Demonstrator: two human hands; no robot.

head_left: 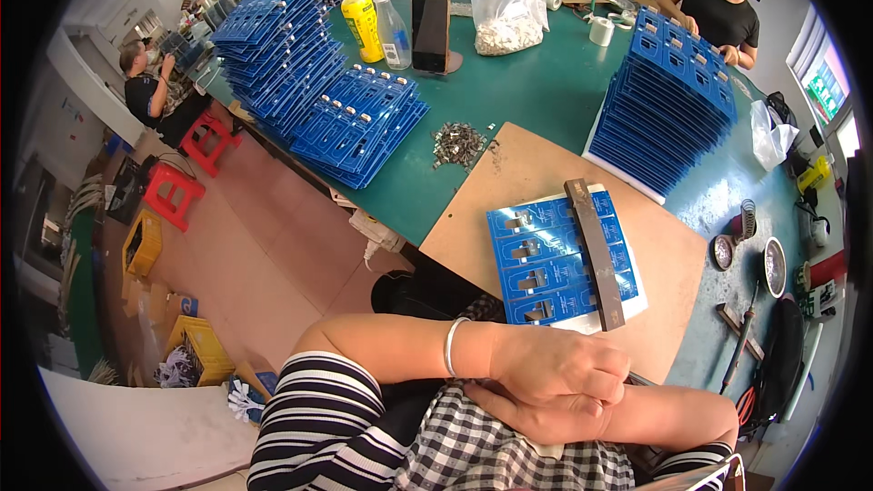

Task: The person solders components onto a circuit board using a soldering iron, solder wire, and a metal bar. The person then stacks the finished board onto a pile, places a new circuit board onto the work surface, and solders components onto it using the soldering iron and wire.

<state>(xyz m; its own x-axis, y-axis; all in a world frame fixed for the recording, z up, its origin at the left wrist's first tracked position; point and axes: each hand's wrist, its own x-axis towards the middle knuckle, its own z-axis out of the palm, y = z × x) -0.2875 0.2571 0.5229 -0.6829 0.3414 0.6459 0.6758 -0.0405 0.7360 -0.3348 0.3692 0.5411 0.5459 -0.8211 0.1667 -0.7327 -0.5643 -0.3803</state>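
Circuit-board panel [548, 259] lies just beyond curled-up left hand [558, 365]; right hand [544, 416], grip cannot tell.

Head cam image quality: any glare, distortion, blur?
Head view: glare whitens a patch of the green table right of the blue board stack at upper right; head view: fisheye bends straight edges, black fills the corners; head view: left hand and right hand show no obvious motion blur.

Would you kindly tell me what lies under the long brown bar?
A flat blue circuit-board panel shows on both sides of the bar; the strip directly beneath is covered and cannot be seen.
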